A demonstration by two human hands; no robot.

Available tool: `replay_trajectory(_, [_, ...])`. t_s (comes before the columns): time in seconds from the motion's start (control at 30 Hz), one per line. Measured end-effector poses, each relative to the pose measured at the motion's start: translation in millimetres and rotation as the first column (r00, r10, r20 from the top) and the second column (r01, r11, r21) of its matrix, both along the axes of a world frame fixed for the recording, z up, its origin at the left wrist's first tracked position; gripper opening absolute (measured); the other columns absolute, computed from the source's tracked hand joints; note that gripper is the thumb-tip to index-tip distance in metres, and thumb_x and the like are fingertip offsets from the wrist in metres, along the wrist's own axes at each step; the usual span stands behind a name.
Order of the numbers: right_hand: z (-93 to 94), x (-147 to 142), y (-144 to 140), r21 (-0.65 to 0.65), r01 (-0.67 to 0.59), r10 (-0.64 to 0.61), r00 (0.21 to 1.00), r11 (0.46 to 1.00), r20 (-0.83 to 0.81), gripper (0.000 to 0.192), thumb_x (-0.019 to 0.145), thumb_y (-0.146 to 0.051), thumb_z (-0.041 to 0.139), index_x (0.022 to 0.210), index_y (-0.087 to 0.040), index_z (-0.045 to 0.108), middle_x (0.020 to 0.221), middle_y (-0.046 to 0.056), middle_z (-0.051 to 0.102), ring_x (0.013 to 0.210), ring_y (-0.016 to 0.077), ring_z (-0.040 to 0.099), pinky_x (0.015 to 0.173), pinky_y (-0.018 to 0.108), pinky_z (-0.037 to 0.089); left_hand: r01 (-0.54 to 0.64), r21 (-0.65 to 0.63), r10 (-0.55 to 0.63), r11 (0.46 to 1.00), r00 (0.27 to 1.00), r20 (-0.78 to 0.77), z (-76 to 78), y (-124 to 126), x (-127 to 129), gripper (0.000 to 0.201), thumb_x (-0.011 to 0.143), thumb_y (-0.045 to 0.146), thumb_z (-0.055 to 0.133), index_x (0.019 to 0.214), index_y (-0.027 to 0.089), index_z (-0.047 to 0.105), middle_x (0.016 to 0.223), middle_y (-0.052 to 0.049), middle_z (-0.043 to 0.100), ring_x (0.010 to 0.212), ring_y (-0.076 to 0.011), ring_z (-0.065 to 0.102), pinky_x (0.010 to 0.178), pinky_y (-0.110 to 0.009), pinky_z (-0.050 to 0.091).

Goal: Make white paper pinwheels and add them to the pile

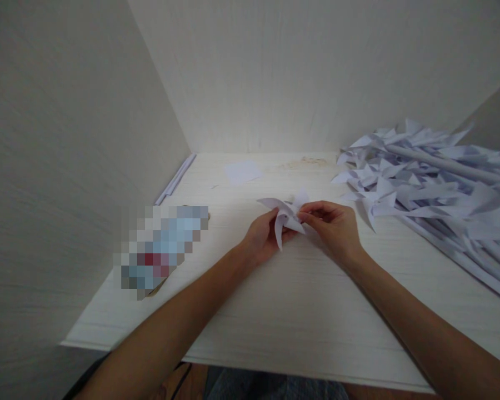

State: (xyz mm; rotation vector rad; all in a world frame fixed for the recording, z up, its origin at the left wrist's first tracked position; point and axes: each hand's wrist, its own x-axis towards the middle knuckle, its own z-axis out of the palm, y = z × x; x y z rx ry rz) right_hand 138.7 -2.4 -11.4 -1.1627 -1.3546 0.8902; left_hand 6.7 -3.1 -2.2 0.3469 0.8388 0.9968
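In the head view, the paper pinwheel (286, 215) is held between both hands just above the surface (300, 311). The left hand (263, 236) grips it from behind, and the right hand (332, 222) pinches its centre with the fingers (312, 215) closed.

Single head-worn view, looking forward and down, close over the white desk (300, 322)

blurred: pixelated object (162, 247) at 9 o'clock, unidentifiable | cut off: pinwheel pile (433, 183) at 3 o'clock by right edge | hidden: left hand (261, 233) fingertips behind pinwheel (286, 216)
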Motion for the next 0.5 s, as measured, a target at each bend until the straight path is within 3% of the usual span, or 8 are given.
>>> replay_trajectory(0.3, [1.1,-2.4,-5.6,0.194,0.028,-0.091,0.942,0.981,0.323,0.004,0.066,-0.020,0.063,0.062,-0.019,0.064,0.063,0.001,0.065,0.053,0.0125,0.050,0.057,0.028,0.041,-0.085,0.036,0.086,0.996,0.996,-0.036,3.5,-3.8,5.1,0.023,0.083,0.011,0.037,0.073,0.012,0.057,0.075,-0.006,0.061,0.067,-0.0121,0.057,0.067,-0.024,0.049])
replay_trajectory(0.5, [2.0,-3.9,-7.7,0.322,0.016,-0.182,0.852,0.946,0.491,0.008,0.071,-0.018,0.060,0.063,-0.020,0.062,0.067,0.002,0.067,0.053,0.0130,0.051,0.059,0.030,0.038,-0.107,0.028,0.108,0.994,0.992,-0.067,5.4,-5.1,7.8,0.023,0.081,0.008,0.036,0.069,0.012,0.056,0.071,-0.004,0.060,0.064,-0.0110,0.056,0.060,-0.023,0.047])
